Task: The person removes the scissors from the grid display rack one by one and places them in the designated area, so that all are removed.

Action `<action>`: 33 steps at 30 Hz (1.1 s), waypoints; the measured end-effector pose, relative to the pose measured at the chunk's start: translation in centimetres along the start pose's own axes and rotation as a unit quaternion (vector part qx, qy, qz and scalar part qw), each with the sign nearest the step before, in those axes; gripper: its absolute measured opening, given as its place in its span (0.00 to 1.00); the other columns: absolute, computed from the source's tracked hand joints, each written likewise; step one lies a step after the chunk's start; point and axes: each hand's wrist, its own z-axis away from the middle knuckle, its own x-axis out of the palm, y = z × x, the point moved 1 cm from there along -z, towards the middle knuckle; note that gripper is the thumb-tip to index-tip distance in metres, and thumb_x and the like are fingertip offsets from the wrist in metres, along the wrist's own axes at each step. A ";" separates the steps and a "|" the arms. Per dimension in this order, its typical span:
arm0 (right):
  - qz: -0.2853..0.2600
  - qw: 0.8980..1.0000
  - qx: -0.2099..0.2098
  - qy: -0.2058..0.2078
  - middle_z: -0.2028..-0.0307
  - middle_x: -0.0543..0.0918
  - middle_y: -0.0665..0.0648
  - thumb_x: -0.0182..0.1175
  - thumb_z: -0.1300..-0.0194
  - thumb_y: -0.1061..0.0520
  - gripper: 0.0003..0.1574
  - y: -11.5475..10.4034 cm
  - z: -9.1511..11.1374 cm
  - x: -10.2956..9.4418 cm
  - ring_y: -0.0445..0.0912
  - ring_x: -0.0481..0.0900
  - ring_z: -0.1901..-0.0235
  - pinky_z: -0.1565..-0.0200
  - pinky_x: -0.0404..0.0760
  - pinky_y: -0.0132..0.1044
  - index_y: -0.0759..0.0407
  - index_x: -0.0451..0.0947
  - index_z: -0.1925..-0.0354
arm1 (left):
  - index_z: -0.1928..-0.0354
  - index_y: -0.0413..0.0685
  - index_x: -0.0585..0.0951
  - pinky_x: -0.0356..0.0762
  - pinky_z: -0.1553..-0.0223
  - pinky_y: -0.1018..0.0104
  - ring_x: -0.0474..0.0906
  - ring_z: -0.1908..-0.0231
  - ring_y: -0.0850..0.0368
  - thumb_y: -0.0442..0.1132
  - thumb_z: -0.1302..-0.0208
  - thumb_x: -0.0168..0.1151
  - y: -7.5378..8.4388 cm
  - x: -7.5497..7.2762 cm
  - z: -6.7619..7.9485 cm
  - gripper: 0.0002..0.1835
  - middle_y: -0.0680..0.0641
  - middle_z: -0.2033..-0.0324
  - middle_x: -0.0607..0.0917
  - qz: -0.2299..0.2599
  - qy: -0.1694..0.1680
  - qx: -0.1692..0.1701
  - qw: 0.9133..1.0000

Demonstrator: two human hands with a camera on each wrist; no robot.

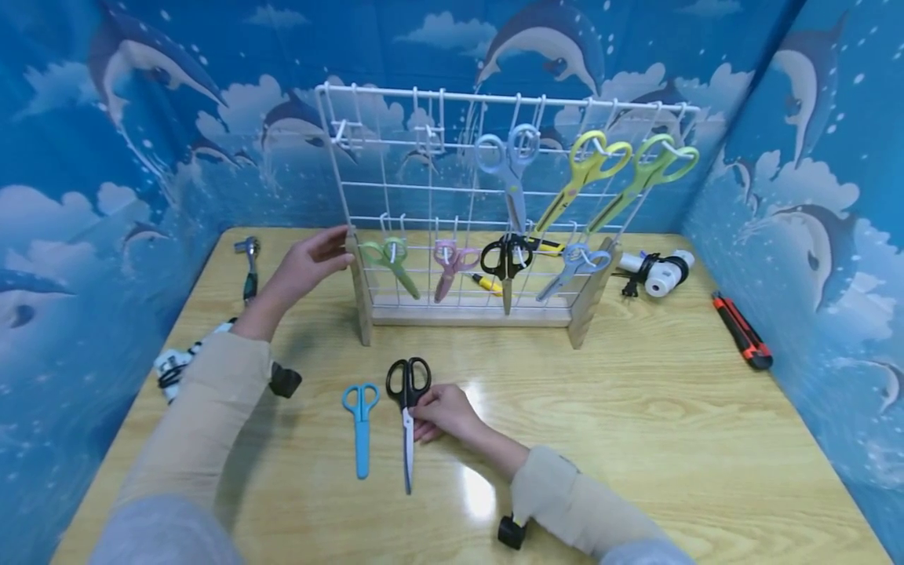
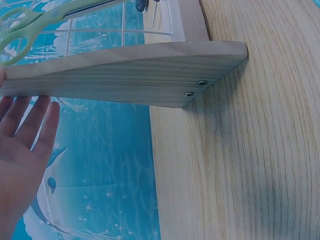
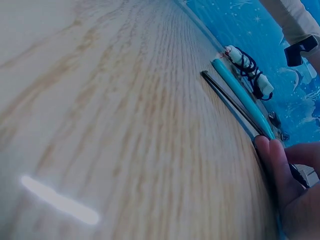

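Observation:
My right hand (image 1: 441,412) pinches large black-handled scissors (image 1: 407,384) near the pivot; their closed blades lie toward me on the table. Thumb and fingertips of that hand (image 3: 295,200) also show in the right wrist view. Just left lie light-blue scissors (image 1: 362,435) with a blue sheath over the blades. My left hand (image 1: 311,263) holds the wooden left side of a white wire rack (image 1: 359,298), thumb in front and fingers at the back edge. Several scissors hang on its hooks, among them black ones (image 1: 506,263) and green ones (image 1: 391,263) low on the left.
Two upper-left hooks (image 1: 346,133) hold nothing. Behind the rack lie yellow-and-black tools (image 1: 487,284). At right are a white tool (image 1: 664,275) wrapped in black cord and a red-black utility knife (image 1: 741,329). At left are a ratchet (image 1: 250,267) and another corded white tool (image 1: 172,367).

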 end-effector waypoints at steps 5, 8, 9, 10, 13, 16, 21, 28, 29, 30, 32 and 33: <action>0.016 1.000 0.002 0.002 0.85 0.78 0.63 0.57 0.49 0.64 0.08 0.0 -0.2 0.5 0.45 0.76 0.89 0.82 0.79 0.36 0.70 0.71 0.71 | 0.38 0.56 0.56 0.65 0.47 0.59 0.61 0.44 0.51 0.51 0.48 0.56 0.1 -0.1 0.1 0.35 0.46 0.41 0.62 0.003 0.000 0.003 1.000; 0.025 1.000 0.005 0.002 0.86 0.78 0.63 0.57 0.49 0.64 0.08 0.1 -0.3 0.7 0.45 0.75 0.90 0.83 0.79 0.36 0.69 0.70 0.72 | 0.38 0.55 0.56 0.65 0.46 0.58 0.61 0.44 0.50 0.51 0.47 0.56 0.1 0.0 0.0 0.34 0.45 0.41 0.61 0.000 -0.001 0.004 1.000; 0.027 1.000 0.007 0.002 0.86 0.78 0.63 0.57 0.49 0.63 0.08 0.1 -0.3 0.8 0.45 0.75 0.90 0.83 0.79 0.36 0.69 0.70 0.72 | 0.38 0.55 0.57 0.64 0.46 0.58 0.61 0.44 0.50 0.51 0.47 0.56 0.1 0.0 0.0 0.34 0.45 0.41 0.61 -0.001 -0.001 0.004 1.000; 0.029 1.000 0.008 0.000 0.86 0.78 0.63 0.57 0.48 0.63 0.08 0.1 -0.3 0.8 0.45 0.75 0.90 0.83 0.79 0.36 0.69 0.70 0.72 | 0.38 0.56 0.57 0.64 0.46 0.57 0.61 0.44 0.50 0.51 0.48 0.56 0.0 0.0 0.0 0.34 0.45 0.41 0.62 -0.001 0.000 0.005 1.000; 0.034 0.999 0.009 -0.001 0.86 0.78 0.63 0.57 0.48 0.63 0.07 0.1 -0.3 1.0 0.46 0.76 0.90 0.83 0.78 0.36 0.68 0.70 0.72 | 0.39 0.59 0.58 0.64 0.46 0.56 0.61 0.44 0.50 0.52 0.48 0.56 -0.2 0.1 0.1 0.33 0.45 0.41 0.62 -0.002 0.000 0.016 1.000; 0.038 0.999 0.008 -0.002 0.85 0.78 0.62 0.56 0.48 0.63 0.07 0.0 -0.2 1.0 0.46 0.76 0.89 0.83 0.78 0.36 0.68 0.70 0.72 | 0.40 0.61 0.58 0.66 0.47 0.58 0.62 0.44 0.52 0.52 0.49 0.57 -1.1 -0.1 -0.3 0.33 0.47 0.41 0.62 0.021 -0.007 0.038 0.999; 0.042 0.999 0.007 -0.004 0.86 0.78 0.62 0.56 0.47 0.63 0.07 -0.1 -0.3 0.9 0.46 0.76 0.89 0.84 0.78 0.36 0.67 0.70 0.72 | 0.39 0.59 0.58 0.67 0.48 0.56 0.62 0.45 0.50 0.53 0.48 0.56 -0.2 0.1 0.2 0.34 0.46 0.41 0.62 0.005 0.002 0.023 1.000; 0.044 0.999 0.002 -0.015 0.86 0.77 0.61 0.55 0.47 0.62 0.07 -0.1 -0.1 0.8 0.47 0.76 0.89 0.84 0.78 0.37 0.67 0.70 0.74 | 0.38 0.53 0.56 0.66 0.47 0.59 0.61 0.44 0.51 0.48 0.46 0.55 0.7 0.1 0.7 0.34 0.45 0.41 0.61 0.006 -0.005 0.004 1.000; 0.047 0.999 -0.001 -0.017 0.86 0.77 0.61 0.56 0.47 0.62 0.07 -0.1 -0.1 0.7 0.47 0.76 0.89 0.84 0.78 0.37 0.67 0.70 0.74 | 0.38 0.53 0.56 0.66 0.47 0.58 0.60 0.44 0.51 0.48 0.46 0.55 0.8 0.1 0.7 0.34 0.45 0.41 0.61 0.006 -0.005 0.006 1.000; 0.050 0.999 -0.004 -0.019 0.86 0.77 0.61 0.56 0.46 0.61 0.08 -0.1 0.0 0.6 0.47 0.76 0.89 0.84 0.78 0.37 0.67 0.71 0.74 | 0.38 0.54 0.56 0.66 0.47 0.58 0.61 0.44 0.51 0.49 0.46 0.55 0.7 0.1 0.7 0.34 0.45 0.41 0.61 0.007 -0.004 0.008 1.000; 0.052 0.998 -0.005 -0.023 0.86 0.77 0.61 0.55 0.46 0.60 0.09 -0.2 0.2 0.4 0.48 0.77 0.88 0.84 0.78 0.37 0.67 0.71 0.73 | 0.38 0.55 0.56 0.66 0.48 0.57 0.61 0.44 0.50 0.49 0.46 0.55 0.5 0.1 0.5 0.33 0.45 0.41 0.61 0.005 -0.002 0.013 1.000; 0.053 0.998 -0.007 -0.025 0.86 0.77 0.62 0.55 0.45 0.60 0.09 -0.4 0.3 0.2 0.48 0.77 0.88 0.83 0.78 0.38 0.68 0.71 0.72 | 0.38 0.56 0.57 0.66 0.48 0.57 0.61 0.44 0.50 0.50 0.46 0.55 0.2 0.0 0.3 0.33 0.45 0.41 0.62 0.006 -0.002 0.017 1.000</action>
